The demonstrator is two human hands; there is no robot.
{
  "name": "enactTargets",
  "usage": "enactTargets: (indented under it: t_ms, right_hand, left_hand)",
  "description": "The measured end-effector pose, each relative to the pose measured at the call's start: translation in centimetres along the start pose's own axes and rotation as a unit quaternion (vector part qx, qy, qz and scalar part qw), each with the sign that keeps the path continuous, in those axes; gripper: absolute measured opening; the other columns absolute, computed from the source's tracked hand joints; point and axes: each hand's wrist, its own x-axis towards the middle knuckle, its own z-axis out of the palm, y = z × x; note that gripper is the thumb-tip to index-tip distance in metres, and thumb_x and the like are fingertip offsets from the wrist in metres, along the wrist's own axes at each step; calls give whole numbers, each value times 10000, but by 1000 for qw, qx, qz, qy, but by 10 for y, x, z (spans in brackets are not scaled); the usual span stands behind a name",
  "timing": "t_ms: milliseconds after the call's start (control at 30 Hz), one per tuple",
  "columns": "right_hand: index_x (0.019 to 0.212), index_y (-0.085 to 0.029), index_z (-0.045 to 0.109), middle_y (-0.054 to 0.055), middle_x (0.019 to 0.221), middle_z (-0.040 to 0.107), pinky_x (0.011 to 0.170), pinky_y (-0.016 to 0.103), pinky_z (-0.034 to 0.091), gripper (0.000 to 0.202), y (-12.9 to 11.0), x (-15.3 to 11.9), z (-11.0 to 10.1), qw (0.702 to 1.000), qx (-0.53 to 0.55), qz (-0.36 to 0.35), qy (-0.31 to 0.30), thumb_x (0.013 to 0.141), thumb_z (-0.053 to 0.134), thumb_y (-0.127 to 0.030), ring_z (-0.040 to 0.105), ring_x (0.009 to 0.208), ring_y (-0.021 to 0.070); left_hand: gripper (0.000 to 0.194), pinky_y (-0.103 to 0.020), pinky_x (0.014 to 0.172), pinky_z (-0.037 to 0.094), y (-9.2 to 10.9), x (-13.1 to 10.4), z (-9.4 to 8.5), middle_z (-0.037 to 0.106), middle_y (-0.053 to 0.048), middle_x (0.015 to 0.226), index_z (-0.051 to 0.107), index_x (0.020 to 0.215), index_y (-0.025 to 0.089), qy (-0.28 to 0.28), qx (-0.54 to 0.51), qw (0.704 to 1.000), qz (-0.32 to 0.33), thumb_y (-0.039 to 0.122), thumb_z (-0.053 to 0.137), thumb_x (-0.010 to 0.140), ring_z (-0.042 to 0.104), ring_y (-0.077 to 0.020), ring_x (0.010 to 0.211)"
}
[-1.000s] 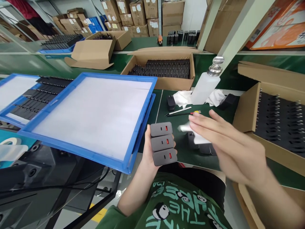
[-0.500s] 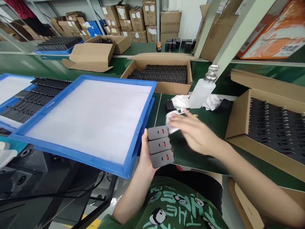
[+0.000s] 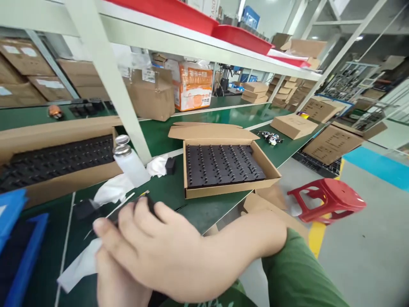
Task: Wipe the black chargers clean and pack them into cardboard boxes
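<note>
One camera, worn on my head — view forward and down, over the desk (image 3: 200,213). My right hand (image 3: 156,251) sits very near the lens, left of centre, partly covering my left hand (image 3: 116,281). Open carton (image 3: 223,189) falls about mid-frame, farther out. Field wide: the shelf (image 3: 179,44) crosses the top, sloping down rightward — frame tilted; floor (image 3: 377,238) and red stool (image 3: 341,196) show at right.
</note>
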Motion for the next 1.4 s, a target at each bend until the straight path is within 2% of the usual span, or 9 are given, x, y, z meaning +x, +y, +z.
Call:
enactTargets:
  t_ms: [133,233,367,533,667,833,1033,1233,1400]
  right_hand:
    - [1535,-93,287,164,1374,529,1003,412,521,656,75,-48,-6,992,101,68,-34,928,484,-243,511,1235,289]
    - [1545,-133,188,195,1421,426,1088,506,449,966,133,-93,-7,957,233,162,-59,721,677,-259,394,1350,337]
    - [1523,-232,213,159,1481,356,1153,522,378,981,204,-149,-1,919,295,259,-37,657,671,-203,319,1430,319]
    - [1542,-243,159,174,1557,279,1176,550,345,911,273,-199,27,908,267,323,-25,776,653,-263,299,1470,326]
    - [1545,-183,148,226,1590,168,1195,598,275,824,290,-225,66,893,233,385,10,859,591,-290,179,1516,361]
    - [1380,-129,417,254,1497,305,1122,592,392,566,282,-237,97,865,234,438,73,865,594,-283,378,1416,373]
    - [1265,-175,462,185,1232,569,896,479,587,585,276,-261,79,772,292,537,175,799,720,-416,648,1111,311]
    - [1230,-211,494,140,1242,608,886,347,589,553,258,-281,55,678,357,590,255,801,744,-455,686,1036,223]
    - [1216,-225,542,120,1242,607,935,374,563,592,249,-279,52,637,382,607,282,733,804,-444,646,1077,231]
  left_hand:
    - [463,-379,904,556,21,11,66,623,-35,1269,561,1243,312,-76,-128,983,-104,600,531,881,552,-275,1269]
    - [542,-274,858,537,35,32,127,628,-23,1259,529,1272,307,-239,-97,957,-130,575,665,821,581,-230,1219]
    - [611,-267,613,522,44,72,220,709,-91,1054,586,1210,214,-428,-26,889,-162,560,765,740,702,-241,885]
    - [416,-284,662,549,36,107,331,701,-61,1016,623,1152,180,-491,11,860,-140,431,727,836,673,-160,781]
    - [338,-352,763,576,23,118,386,660,-64,1060,610,1152,142,-507,97,843,-154,408,602,943,655,-164,873]
    - [367,-385,816,576,7,134,415,643,-80,1140,596,1197,151,-513,184,822,-164,425,579,954,652,-191,956]
    - [374,-427,884,561,-9,159,434,621,-88,1219,595,1219,155,-535,302,788,-48,404,605,939,634,-228,1049]
    - [357,-435,915,550,-21,152,457,611,-96,1249,599,1220,162,-577,400,704,113,383,608,940,624,-233,1082]
    - [341,-429,899,554,-28,139,441,632,-88,1201,609,1188,162,-605,434,623,238,404,590,949,635,-214,1044]
